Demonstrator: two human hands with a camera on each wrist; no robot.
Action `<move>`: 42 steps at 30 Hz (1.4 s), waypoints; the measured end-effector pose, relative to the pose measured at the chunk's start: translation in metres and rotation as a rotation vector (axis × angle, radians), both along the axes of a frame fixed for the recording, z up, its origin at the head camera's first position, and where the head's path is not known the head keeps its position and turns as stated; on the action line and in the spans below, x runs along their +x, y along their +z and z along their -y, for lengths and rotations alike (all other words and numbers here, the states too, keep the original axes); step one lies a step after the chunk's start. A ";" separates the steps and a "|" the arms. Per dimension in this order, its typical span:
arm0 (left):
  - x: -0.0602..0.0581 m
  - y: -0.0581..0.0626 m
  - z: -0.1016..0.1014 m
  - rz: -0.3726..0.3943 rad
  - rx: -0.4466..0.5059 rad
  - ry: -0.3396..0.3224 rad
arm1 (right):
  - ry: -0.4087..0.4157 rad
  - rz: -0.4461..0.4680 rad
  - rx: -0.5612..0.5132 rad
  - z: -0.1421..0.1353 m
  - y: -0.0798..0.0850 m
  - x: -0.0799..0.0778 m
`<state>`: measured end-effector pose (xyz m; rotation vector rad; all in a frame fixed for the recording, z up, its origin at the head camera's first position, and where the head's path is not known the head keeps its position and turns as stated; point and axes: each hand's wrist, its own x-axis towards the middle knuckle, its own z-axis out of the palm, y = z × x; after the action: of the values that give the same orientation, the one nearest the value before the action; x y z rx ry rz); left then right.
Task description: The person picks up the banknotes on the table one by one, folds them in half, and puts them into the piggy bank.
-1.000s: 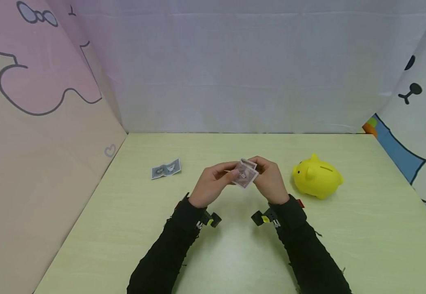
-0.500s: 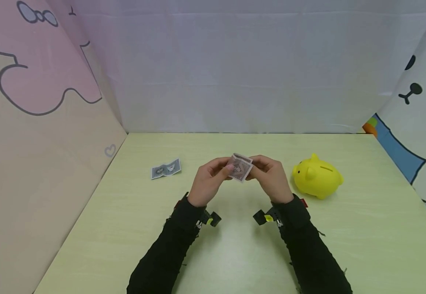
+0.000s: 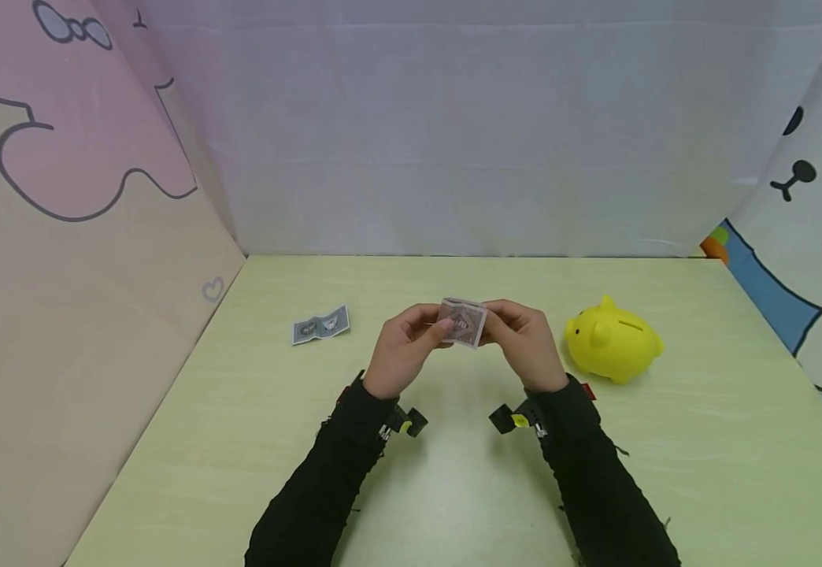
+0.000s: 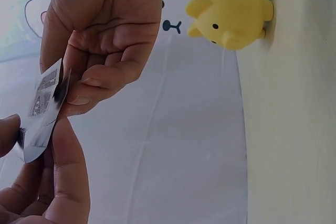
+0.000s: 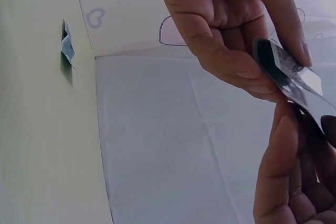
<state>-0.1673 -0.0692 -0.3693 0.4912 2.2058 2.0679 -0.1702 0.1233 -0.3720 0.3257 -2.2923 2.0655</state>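
Pale yellow-green tabletop (image 3: 730, 457) reaching back to a plain white sheet (image 3: 453, 142) behind the yellow piggy bank (image 3: 612, 342); well to the left of the piggy bank, a beige cloth panel (image 3: 99, 315) with a pink cartoon shape, and to the right of it, a panel with a white cartoon figure (image 3: 818, 260). Held up above the tabletop, left of the piggy bank and apart from it: a pinkish-brown note (image 3: 466, 323), small, printed, bent double, with the rounded fold toward the left hand (image 3: 404, 354) and the two layers slightly parted in the wrist views. Gripped there by the left hand — thumb across the printed face, fingers behind. Pinched along the opposite edge, the one nearer the piggy bank, between thumb and fingers of the right hand (image 3: 535, 350). Print too small to read. Farther left of the piggy bank, lying on the tabletop, a blue-grey note (image 3: 320, 326), creased, with a part raised off the surface in the right wrist view. Black sleeves (image 3: 319, 480) on both arms, coming in from the near side of the piggy bank, with a small black device (image 3: 411, 423) at each cuff. Snout of the piggy bank turned left, toward the right hand — slot visible on top, feet on the tabletop.
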 end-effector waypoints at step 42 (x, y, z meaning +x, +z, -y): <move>0.000 0.001 0.001 0.020 0.030 0.032 | 0.032 -0.072 0.051 -0.003 0.001 0.002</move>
<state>-0.1670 -0.0697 -0.3686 0.4385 2.1894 2.1151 -0.1686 0.1260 -0.3706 0.4339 -2.3162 1.9779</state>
